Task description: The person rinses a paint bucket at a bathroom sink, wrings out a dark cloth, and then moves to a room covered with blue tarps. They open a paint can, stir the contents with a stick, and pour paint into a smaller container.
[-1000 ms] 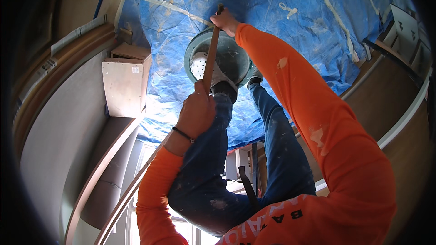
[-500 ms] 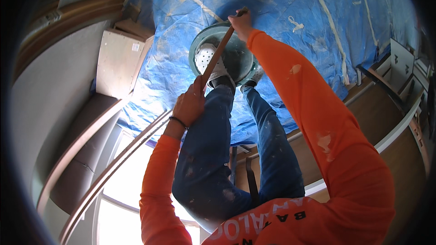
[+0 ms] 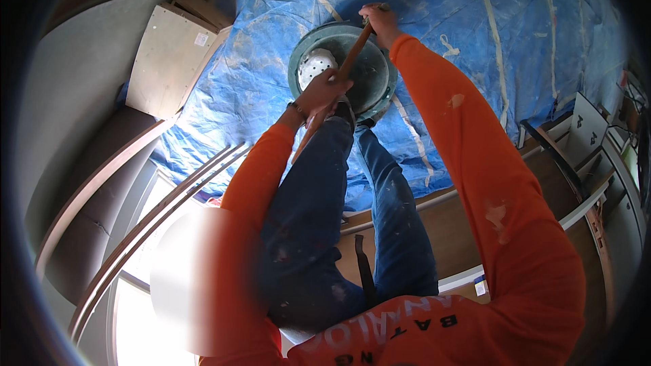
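Note:
My right hand [image 3: 382, 22] is closed around the upper end of a wooden stick [image 3: 356, 49], just beyond the far rim of a round dark green tub [image 3: 392, 74]. Farther down the same stick, my left hand [image 3: 323, 93] wraps it near the tub's near left side. The stick slants across the tub, and its lower part runs down beside my left leg. A white clog with holes [image 3: 316, 66] on my left foot shows against the left part of the tub. Whether the foot stands inside it, I cannot tell.
A wrinkled blue tarp [image 3: 447, 95] with pale tape strips covers the floor. To the left stand a pale wooden box [image 3: 166, 61] and long rails [image 3: 159, 220] by a bright window. A black curved bar [image 3: 556, 156] and pale panels are at the right.
My left hand has slid up the stick toward the tub, and its forearm followed. My right hand still grips the upper end. The view has shifted slightly.

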